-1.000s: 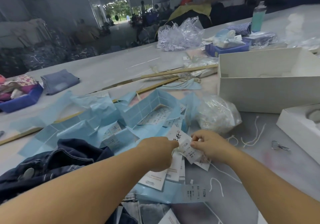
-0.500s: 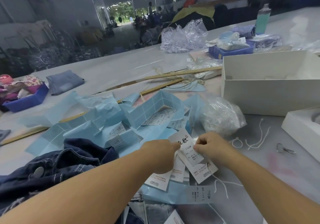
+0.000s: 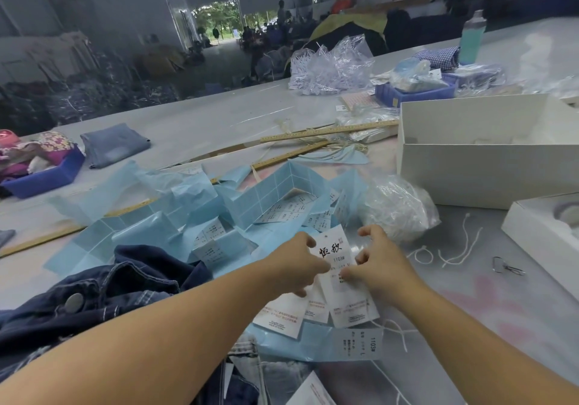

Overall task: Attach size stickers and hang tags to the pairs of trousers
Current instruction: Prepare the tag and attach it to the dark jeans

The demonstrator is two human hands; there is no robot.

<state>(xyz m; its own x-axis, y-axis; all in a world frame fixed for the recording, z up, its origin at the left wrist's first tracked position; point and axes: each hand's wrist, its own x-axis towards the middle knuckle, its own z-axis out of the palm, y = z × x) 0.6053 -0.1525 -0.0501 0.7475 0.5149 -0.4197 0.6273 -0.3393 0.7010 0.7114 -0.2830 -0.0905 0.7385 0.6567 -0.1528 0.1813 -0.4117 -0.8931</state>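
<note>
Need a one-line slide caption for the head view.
Both hands, left hand and right hand, pinch a white hang tag above blue sticker sheets.

Operator body: two bare forearms and two bare hands, head view.
The left hand (image 3: 294, 267) and right hand (image 3: 380, 267) carry no gloves, rings or watch. Both forearms are uncovered to the frame edge; no sleeve, cuff or wristband is visible. Fingernails are short and unpainted where visible.
</note>
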